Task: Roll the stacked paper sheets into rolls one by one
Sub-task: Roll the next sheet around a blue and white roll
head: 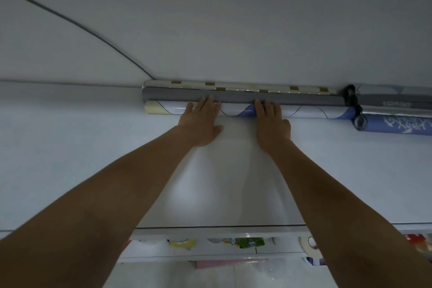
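At the far edge of the tabletop [70,159], close against the wall [210,18]: a paper roll [304,113], white with blue and cream waves, part wound. Trailing from it toward the near edge, the unrolled white sheet [222,182], lying flat. On the roll, 2 hands, left hand [201,121] and right hand [272,121], palms down, fingers straight, pressing, gripping nothing. Just behind, touching, a grey roll [304,100]; behind that, a cream roll [233,85] with brown squares. Toward the far right corner, a blue roll [397,127] with white marks.
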